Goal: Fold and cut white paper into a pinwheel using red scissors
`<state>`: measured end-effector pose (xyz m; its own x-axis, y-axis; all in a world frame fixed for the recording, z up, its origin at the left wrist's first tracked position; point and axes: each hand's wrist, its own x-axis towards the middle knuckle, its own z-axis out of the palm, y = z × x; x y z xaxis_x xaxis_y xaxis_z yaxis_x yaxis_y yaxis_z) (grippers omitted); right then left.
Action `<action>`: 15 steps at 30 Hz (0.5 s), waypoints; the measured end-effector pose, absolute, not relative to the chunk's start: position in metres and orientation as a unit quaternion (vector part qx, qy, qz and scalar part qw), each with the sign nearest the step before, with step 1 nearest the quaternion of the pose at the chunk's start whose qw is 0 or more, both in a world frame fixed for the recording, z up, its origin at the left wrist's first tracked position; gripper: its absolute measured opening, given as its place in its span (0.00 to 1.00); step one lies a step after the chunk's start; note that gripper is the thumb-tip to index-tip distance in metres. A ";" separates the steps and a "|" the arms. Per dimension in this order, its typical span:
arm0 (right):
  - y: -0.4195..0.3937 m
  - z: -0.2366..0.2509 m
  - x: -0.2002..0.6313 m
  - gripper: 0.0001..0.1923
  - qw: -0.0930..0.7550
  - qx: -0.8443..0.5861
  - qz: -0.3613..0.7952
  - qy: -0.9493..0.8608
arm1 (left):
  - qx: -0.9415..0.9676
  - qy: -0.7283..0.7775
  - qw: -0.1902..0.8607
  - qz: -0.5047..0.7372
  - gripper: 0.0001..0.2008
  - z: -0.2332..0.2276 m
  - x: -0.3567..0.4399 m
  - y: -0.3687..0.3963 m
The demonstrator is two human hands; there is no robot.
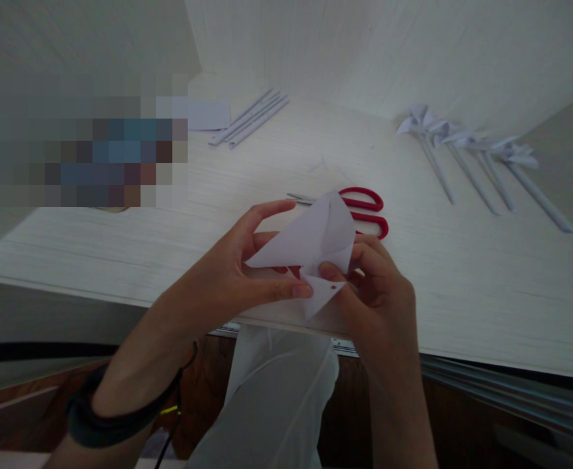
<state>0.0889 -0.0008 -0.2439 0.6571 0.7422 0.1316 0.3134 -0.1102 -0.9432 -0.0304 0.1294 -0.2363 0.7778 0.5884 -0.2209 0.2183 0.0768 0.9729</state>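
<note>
A cut white paper pinwheel (306, 238), partly folded, is held up near the table's front edge between both my hands. My left hand (252, 260) grips it from the left, with the thumb on a lower flap and the index finger stretched out above. On the right side, my right hand (372, 277) pinches the sheet, its curled fingers partly behind the paper. A small hole shows in the lower right flap. Red-handled scissors (383, 225) lie just beyond the paper, which covers their middle.
Several pinwheels on paper sticks (479, 176) lie at the right. Rolled paper sticks (252, 120) rest at the back beside a white sheet (209, 115). Thin scraps (323, 163) lie beyond the scissors. A pixelated patch hides the left back. White panels rise behind the table (462, 286).
</note>
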 end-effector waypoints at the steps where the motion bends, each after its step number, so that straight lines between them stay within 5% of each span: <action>1: -0.001 -0.244 0.089 0.05 0.559 -0.717 0.194 -0.369 | 0.667 0.302 0.667 0.139 0.38 -0.237 -0.030 0.129; 15: 0.000 -0.243 0.088 0.08 0.563 -0.705 0.196 -0.384 | 0.680 0.298 0.655 0.139 0.33 -0.234 -0.026 0.125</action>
